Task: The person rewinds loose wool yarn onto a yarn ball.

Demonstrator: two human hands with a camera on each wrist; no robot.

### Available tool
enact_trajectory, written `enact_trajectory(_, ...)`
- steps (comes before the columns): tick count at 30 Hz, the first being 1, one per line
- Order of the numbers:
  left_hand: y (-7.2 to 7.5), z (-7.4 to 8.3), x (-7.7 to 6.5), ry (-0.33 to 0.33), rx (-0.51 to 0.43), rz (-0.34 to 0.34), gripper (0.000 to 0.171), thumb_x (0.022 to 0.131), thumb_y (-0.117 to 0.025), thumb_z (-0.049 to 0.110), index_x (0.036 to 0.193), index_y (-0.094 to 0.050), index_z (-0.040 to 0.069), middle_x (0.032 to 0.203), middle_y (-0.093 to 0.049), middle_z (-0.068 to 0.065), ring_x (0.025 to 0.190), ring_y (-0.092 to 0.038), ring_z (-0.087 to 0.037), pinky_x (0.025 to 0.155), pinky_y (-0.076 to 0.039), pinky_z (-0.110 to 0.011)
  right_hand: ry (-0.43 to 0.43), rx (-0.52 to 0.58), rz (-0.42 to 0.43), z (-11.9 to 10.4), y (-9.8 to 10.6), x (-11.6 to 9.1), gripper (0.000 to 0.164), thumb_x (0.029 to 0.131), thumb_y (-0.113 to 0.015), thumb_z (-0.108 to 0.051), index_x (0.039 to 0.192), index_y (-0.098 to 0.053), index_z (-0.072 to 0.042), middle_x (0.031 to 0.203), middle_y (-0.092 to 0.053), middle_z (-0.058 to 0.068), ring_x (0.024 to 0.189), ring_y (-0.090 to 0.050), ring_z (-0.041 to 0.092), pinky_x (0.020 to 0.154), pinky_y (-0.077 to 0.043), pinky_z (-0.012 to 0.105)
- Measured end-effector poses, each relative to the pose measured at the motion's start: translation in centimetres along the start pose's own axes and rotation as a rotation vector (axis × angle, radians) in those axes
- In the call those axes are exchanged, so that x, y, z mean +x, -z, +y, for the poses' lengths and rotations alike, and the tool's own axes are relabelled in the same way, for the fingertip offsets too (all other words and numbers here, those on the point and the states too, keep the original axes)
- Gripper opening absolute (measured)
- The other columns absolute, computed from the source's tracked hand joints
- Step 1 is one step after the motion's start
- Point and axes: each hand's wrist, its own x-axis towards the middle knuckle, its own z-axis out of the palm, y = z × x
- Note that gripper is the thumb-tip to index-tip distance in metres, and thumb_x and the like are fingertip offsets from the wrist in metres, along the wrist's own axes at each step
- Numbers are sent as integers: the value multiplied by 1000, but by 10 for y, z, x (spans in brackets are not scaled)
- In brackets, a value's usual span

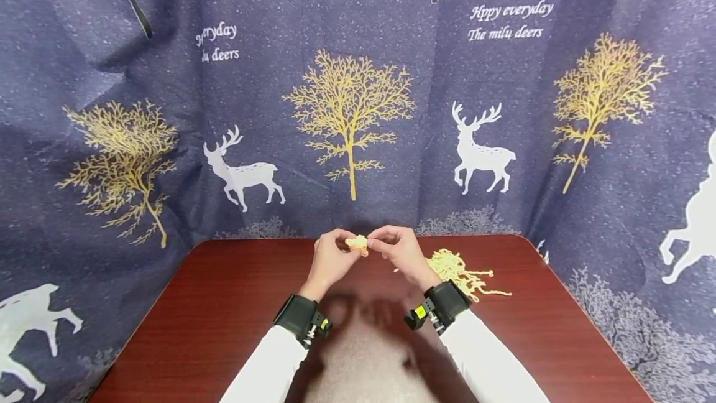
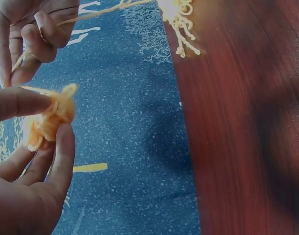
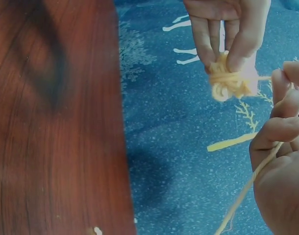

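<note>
Between thumb and fingers, my left hand [image 1: 331, 260] pinches a small wound bundle of yellow yarn [image 3: 227, 81] above the table's far part. Strands wrap across the bundle's middle, and a short loop sticks out of it in the left wrist view. Close beside it, my right hand [image 1: 401, 252] pinches the yarn strand [image 3: 247, 191] that leads from the bundle. This strand passes through the right fingers and runs on to a loose heap of yellow yarn [image 1: 450, 269] on the table, just right of the right hand.
The reddish-brown table [image 1: 224, 310] has a pale, shiny patch at its near middle. Behind it hangs a dark blue cloth [image 1: 380, 23] printed with deer and trees. Each wrist wears a black strap with a small camera [image 1: 296, 319].
</note>
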Motion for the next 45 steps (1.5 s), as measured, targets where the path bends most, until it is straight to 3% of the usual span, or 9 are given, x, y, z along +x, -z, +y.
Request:
enact_trajectory(8,1,1,-1,-38,-59,-135,20,74,-83,2,92,-74,2,84,-74,-7,75,-72,-22,64,-59,-25,9,11,7,-2,2,2,22,91,-76,-9,104,-72,8,80,-71,8,59,-49,11,49,-40,20)
enact_trajectory(11,3,1,-3,-60,-206,-255,21,76,-81,-3,96,-72,-4,88,-74,-11,78,-72,-22,66,-60,-25,16,34,13,-1,4,4,19,91,-76,-8,103,-72,6,81,-72,3,59,-50,11,50,-41,21)
enact_trajectory(15,8,6,-5,-38,-496,-376,28,78,-78,-9,104,-67,-15,93,-74,-14,82,-71,-19,72,-62,-30,13,87,9,-1,5,5,18,92,-74,-6,104,-72,7,81,-72,-2,59,-51,9,52,-42,20)
enact_trajectory(18,13,12,-3,-11,-661,-376,34,79,-75,-11,109,-61,-21,94,-73,-8,84,-70,-16,76,-62,-30,-1,137,-16,1,4,4,18,93,-71,-2,106,-69,11,83,-73,-2,62,-56,7,54,-45,18)
enact_trajectory(22,15,18,0,1,-745,-264,37,79,-74,-14,112,-59,-23,96,-74,-6,85,-69,-14,76,-61,-28,-33,156,-37,5,1,1,17,93,-70,0,107,-69,10,82,-73,-2,57,-52,6,49,-41,17)
enact_trajectory(28,11,21,4,29,-678,-27,32,79,-77,-12,109,-66,-17,101,-74,-17,86,-71,-12,76,-59,-23,-36,122,-59,3,-7,-5,21,90,-76,-6,101,-70,10,84,-73,-1,55,-46,5,47,-37,17)
enact_trajectory(34,8,15,1,16,-459,110,28,79,-81,-6,104,-70,-9,97,-73,-21,80,-70,-13,70,-58,-19,-15,80,-63,-3,-8,-9,22,89,-77,-8,103,-72,9,83,-72,0,55,-47,7,48,-38,19)
enact_trajectory(40,5,6,-2,-12,-200,138,26,76,-84,2,99,-74,0,90,-74,-13,80,-72,-20,73,-62,-29,-2,55,-50,-4,-5,-7,19,89,-78,-9,102,-74,5,80,-71,3,54,-46,8,47,-37,21)
enact_trajectory(45,4,2,-6,-28,-128,40,24,75,-83,2,97,-74,2,87,-74,-10,79,-73,-24,74,-63,-42,3,71,-55,-6,-4,-6,18,90,-77,-9,102,-74,4,73,-66,1,55,-46,8,46,-35,22)
